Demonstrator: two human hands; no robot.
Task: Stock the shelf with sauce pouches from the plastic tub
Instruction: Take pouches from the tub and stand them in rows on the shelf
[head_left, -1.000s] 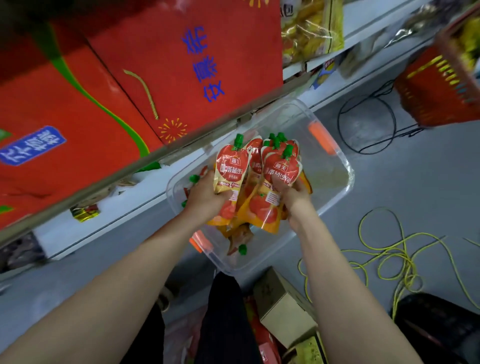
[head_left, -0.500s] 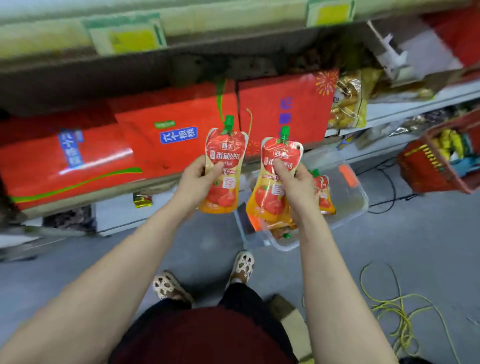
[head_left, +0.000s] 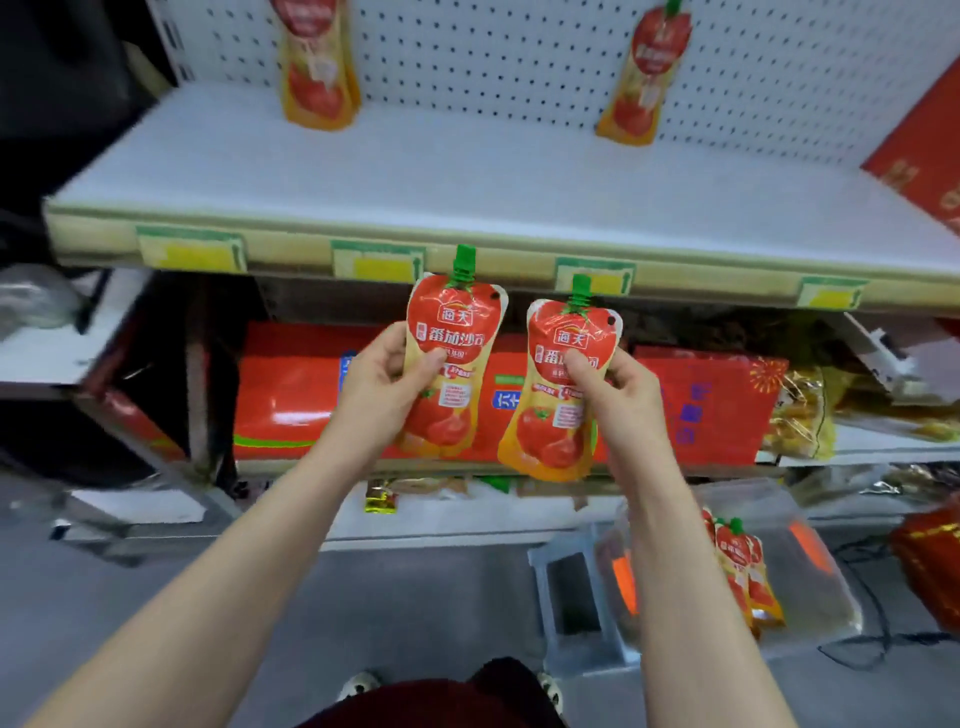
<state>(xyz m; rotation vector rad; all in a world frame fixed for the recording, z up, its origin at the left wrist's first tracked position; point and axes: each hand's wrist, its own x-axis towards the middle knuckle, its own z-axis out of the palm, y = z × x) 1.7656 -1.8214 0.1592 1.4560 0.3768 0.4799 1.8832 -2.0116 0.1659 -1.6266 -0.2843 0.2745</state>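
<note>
My left hand grips a red and orange sauce pouch with a green cap, held upright just below the front edge of the white shelf. My right hand grips a second sauce pouch beside it, slightly lower. Two more pouches lean against the pegboard at the back of the shelf, one on the left and one on the right. The clear plastic tub sits on the floor at the lower right with several pouches inside.
Yellow price tags line the shelf's front edge. Red gift boxes fill the shelf below. A red box stands at the shelf's right end. A red basket and black cables lie on the grey floor at the right.
Both hands lifted pouches out of the tub and raised them to the upper shelf's edge. The view tilted up from the tub, bringing the white shelf and pegboard into sight.
</note>
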